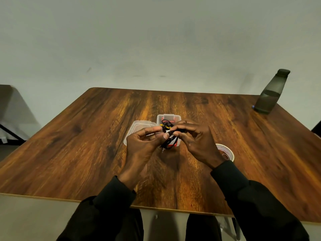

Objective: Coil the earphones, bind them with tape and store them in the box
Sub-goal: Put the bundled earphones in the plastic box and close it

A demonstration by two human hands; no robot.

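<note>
Across the wooden bench (83, 146), open wood runs wide on the left and along the near edge. A dark bottle (271, 94) stands by the far right corner, and a tape roll (227, 151) lies just beyond the right wrist. Near the centre stands a clear box (168, 117), with its lid (139, 124) lying at its left side. Both hands are raised close together over the box. The left hand (144, 145) pinches and the right hand (196, 139) grips the coiled black earphones (169, 143), whose plug dangles below.
</note>
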